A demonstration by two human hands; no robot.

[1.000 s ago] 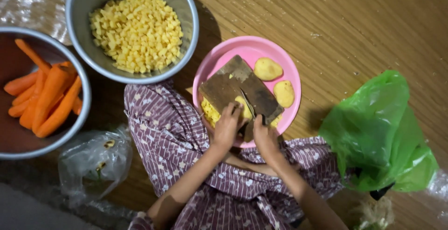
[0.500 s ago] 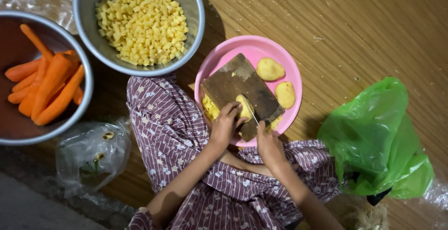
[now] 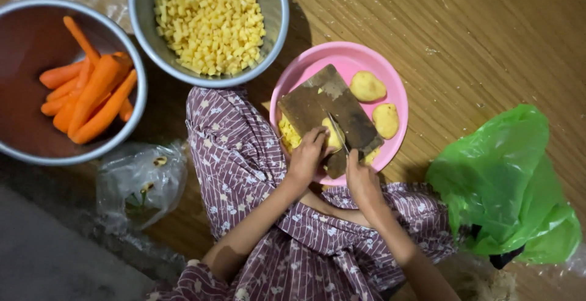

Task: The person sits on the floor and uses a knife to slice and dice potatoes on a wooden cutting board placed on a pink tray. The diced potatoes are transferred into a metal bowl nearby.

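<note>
We see the left hand [image 3: 307, 157] pressing a peeled potato piece [image 3: 332, 136] onto the wooden board [image 3: 329, 108]; the right hand [image 3: 361, 179] is closed round a knife [image 3: 337, 133] cutting it. Right of that hand lies a crumpled green plastic bag [image 3: 500, 185]

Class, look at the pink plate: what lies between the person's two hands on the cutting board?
In the head view, a peeled potato piece and the knife blade lie between the left hand and right hand.

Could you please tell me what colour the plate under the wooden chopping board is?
The plate is pink, clearest in the head view.
</note>
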